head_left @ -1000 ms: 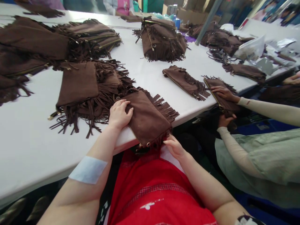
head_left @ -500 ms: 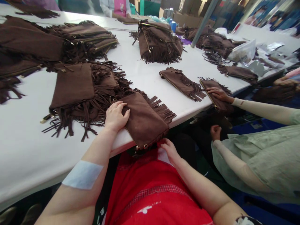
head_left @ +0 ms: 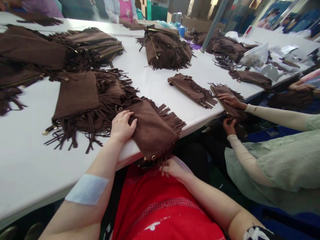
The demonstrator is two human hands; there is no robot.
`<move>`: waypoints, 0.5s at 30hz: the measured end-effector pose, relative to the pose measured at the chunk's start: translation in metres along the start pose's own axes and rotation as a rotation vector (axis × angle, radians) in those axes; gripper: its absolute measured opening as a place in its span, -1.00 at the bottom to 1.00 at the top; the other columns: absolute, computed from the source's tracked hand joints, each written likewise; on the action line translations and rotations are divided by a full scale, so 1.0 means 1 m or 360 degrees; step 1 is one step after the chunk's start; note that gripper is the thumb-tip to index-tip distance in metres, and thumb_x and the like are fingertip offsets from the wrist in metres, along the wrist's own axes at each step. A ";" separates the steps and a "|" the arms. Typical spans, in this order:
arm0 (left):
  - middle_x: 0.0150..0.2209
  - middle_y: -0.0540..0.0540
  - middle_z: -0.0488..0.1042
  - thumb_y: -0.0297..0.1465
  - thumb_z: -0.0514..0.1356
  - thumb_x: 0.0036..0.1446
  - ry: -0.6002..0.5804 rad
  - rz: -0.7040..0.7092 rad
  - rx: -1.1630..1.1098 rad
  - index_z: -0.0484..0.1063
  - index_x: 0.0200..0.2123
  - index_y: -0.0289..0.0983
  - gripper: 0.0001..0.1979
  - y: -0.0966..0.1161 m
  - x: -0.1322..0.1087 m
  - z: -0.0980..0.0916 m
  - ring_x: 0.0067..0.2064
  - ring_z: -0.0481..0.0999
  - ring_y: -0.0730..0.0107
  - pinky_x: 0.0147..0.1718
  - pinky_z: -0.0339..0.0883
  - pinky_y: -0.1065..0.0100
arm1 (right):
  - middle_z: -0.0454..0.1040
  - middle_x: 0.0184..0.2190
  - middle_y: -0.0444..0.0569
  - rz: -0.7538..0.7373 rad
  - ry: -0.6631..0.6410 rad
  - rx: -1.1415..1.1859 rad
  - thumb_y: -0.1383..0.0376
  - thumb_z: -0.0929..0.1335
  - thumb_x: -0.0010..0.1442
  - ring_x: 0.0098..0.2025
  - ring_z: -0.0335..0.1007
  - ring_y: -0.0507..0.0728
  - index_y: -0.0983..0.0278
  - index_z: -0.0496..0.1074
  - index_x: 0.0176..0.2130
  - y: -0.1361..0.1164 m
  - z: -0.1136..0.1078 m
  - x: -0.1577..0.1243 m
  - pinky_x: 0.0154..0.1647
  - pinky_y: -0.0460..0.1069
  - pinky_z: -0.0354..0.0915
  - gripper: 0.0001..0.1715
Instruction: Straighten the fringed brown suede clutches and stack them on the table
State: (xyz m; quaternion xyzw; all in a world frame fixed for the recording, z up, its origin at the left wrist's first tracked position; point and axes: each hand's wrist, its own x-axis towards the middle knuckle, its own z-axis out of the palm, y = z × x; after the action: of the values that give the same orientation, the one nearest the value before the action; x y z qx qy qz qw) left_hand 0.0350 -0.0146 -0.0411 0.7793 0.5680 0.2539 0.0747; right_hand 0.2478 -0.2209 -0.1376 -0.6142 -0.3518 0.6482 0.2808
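A dark brown fringed bag (head_left: 153,130) lies flat at the table's front edge, its near corner with a gold-coloured ring hanging over. My left hand (head_left: 123,126) presses on the bag's left side, fingers bent over it and thumb on its face. Below the overhanging corner, my right hand (head_left: 173,168) has its fingers curled together by the bag's lower fringe, over the red apron (head_left: 160,206). Whatever is between those fingers is too small to make out. Left of my left hand lies a stack of fringed bags (head_left: 77,95).
More brown bags (head_left: 92,43) are piled at the left, and another bag pile (head_left: 167,48) stands at the back. A single bag (head_left: 191,90) lies to the right. Beside me, a co-worker's hands (head_left: 231,100) handle a bag. A metal post (head_left: 212,28) rises from the table.
My right hand has moved left under the bag's near corner, and its fingers have curled in. My left hand stays on the bag. The co-worker's lower hand has risen to their bag.
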 end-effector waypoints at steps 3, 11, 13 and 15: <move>0.17 -0.19 0.40 -0.18 0.08 0.20 0.0000 -0.0010 0.0002 0.44 0.06 -0.24 -0.57 0.002 0.000 -0.002 0.23 0.31 0.06 0.28 0.15 0.08 | 0.47 -0.62 -0.15 -0.0062 0.0158 0.0138 0.37 0.30 -0.16 -0.63 0.25 0.00 0.26 0.45 -0.49 0.006 -0.010 -0.006 -0.60 -0.12 0.14 -0.86; 0.17 -0.22 0.40 -0.17 0.07 0.20 -0.0007 -0.0006 -0.0014 0.45 0.06 -0.25 -0.55 0.003 0.001 -0.002 0.23 0.31 0.02 0.28 0.15 0.05 | 0.58 -0.32 -0.03 -0.0657 0.0280 0.0668 0.22 0.45 -0.12 -0.23 0.45 0.17 0.28 0.53 -0.31 -0.067 -0.022 -0.011 -0.17 0.02 0.37 -0.69; 0.17 -0.22 0.40 -0.17 0.07 0.20 -0.0004 -0.0005 -0.0022 0.45 0.06 -0.24 -0.55 0.002 0.001 -0.002 0.22 0.31 0.02 0.28 0.15 0.04 | 0.51 -0.49 -0.07 -0.0567 0.0361 0.0596 0.22 0.46 -0.14 -0.41 0.36 0.10 0.31 0.47 -0.47 -0.073 -0.018 -0.011 -0.35 -0.03 0.31 -0.79; 0.17 -0.21 0.40 -0.16 0.06 0.20 -0.0002 0.0002 -0.0021 0.45 0.06 -0.23 -0.55 0.002 0.001 -0.001 0.22 0.32 0.02 0.28 0.15 0.03 | 0.43 -0.58 -0.12 -0.0541 0.0435 0.0563 0.25 0.44 -0.15 -0.49 0.26 0.04 0.31 0.41 -0.56 -0.074 -0.015 -0.010 -0.45 -0.07 0.22 -0.82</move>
State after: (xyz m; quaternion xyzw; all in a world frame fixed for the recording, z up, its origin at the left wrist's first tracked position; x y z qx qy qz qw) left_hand 0.0360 -0.0140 -0.0388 0.7793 0.5658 0.2573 0.0800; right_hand 0.2587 -0.1836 -0.0722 -0.5695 -0.2900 0.5543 0.5333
